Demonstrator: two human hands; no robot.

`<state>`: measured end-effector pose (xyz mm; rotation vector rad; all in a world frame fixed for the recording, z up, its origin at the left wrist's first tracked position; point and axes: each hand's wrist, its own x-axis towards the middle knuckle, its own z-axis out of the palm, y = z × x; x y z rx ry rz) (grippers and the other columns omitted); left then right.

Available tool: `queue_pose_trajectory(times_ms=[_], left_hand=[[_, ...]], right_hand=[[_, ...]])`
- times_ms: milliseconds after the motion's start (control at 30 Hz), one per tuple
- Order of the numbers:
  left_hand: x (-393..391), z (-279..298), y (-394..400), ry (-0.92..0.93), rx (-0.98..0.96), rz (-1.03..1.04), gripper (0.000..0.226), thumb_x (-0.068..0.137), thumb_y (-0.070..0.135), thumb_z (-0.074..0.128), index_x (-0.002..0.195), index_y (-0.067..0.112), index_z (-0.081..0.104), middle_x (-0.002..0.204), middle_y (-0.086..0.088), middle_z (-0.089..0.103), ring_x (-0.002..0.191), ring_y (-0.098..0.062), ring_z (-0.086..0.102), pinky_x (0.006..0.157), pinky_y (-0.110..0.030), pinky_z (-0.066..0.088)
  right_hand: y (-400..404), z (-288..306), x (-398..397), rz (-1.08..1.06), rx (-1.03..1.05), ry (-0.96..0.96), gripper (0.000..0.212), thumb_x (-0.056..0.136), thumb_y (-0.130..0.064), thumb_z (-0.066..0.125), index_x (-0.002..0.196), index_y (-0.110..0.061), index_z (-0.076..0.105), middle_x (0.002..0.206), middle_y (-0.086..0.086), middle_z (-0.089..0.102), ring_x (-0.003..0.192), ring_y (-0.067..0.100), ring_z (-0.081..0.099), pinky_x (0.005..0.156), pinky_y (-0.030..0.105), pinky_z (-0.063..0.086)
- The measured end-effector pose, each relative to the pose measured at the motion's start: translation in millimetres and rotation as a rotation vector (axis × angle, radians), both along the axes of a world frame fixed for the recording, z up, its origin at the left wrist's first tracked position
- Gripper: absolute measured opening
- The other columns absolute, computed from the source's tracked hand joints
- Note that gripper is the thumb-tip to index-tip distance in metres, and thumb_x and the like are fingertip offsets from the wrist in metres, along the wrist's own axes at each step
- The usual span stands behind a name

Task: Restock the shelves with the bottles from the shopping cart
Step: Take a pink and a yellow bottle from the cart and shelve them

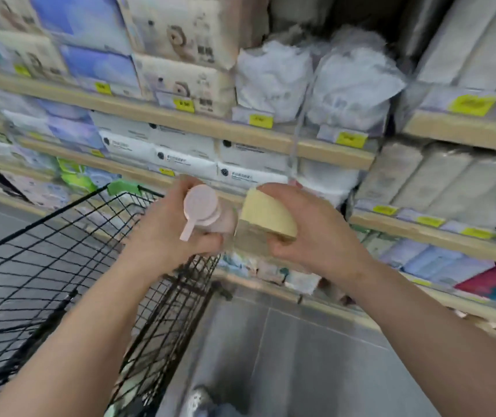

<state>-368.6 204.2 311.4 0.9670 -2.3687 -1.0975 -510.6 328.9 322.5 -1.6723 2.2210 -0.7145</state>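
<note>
My left hand [168, 233] grips a pink pump bottle [207, 215], seen from above with its round pump head and spout toward me. My right hand [307, 233] grips a clear bottle with a pale yellow cap [266, 215]. Both bottles are held side by side at mid-frame, above the right rim of the black wire shopping cart [60, 266]. Behind them run wooden shelves [180, 121] packed with goods. The view is blurred by motion.
The shelves hold tissue packs, white wipe packs [186, 159] and bagged white items [352, 85], with yellow price tags [350, 139] on the edges. A second shelf unit [451, 233] stands at the right. Grey floor tiles [286, 356] lie below, between cart and shelves.
</note>
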Motion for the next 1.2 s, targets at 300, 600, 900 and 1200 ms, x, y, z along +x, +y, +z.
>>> queue_pose_trajectory(times_ms=[300, 600, 900, 1200], left_hand=[[-136.4, 29.8, 163.2, 0.091, 0.216, -0.226, 0.052, 0.051, 0.022, 0.081, 0.095, 0.032, 0.056, 0.084, 0.014, 0.061, 0.076, -0.008, 0.058, 0.064, -0.027, 0.051], [-259.8, 63.6, 280.5, 0.05, 0.207, -0.546, 0.05, 0.062, 0.01, 0.078, 0.106, 0.024, 0.058, 0.091, 0.008, 0.063, 0.069, -0.015, 0.057, 0.06, -0.037, 0.054], [-378.0, 100.1, 352.2, 0.112, 0.146, -0.769, 0.042, 0.06, 0.015, 0.077, 0.091, 0.034, 0.057, 0.083, 0.005, 0.063, 0.062, -0.014, 0.056, 0.057, -0.033, 0.048], [-505.3, 137.2, 401.6, 0.278, 0.141, -0.924, 0.042, 0.059, 0.009, 0.078, 0.091, 0.031, 0.062, 0.072, 0.021, 0.066, 0.063, 0.011, 0.058, 0.046, -0.013, 0.044]], right_hand=[[198.7, 32.4, -109.8, -0.178, -0.003, 0.061, 0.064, 0.075, -0.017, 0.063, 0.134, -0.029, 0.038, 0.135, -0.007, 0.049, 0.12, 0.012, 0.044, 0.086, 0.019, 0.034], [348.4, 67.7, -194.4, -0.351, 0.068, 0.127, 0.064, 0.08, -0.013, 0.062, 0.136, -0.029, 0.036, 0.139, -0.011, 0.043, 0.112, -0.006, 0.036, 0.073, -0.001, 0.023], [439.2, 89.5, -281.1, -0.491, 0.005, 0.141, 0.057, 0.086, -0.013, 0.057, 0.136, -0.027, 0.034, 0.134, -0.011, 0.042, 0.094, -0.022, 0.02, 0.074, -0.013, 0.019], [498.5, 128.9, -388.5, -0.588, -0.081, 0.287, 0.054, 0.086, -0.01, 0.055, 0.134, -0.026, 0.035, 0.114, -0.022, 0.037, 0.099, -0.019, 0.025, 0.08, -0.011, 0.019]])
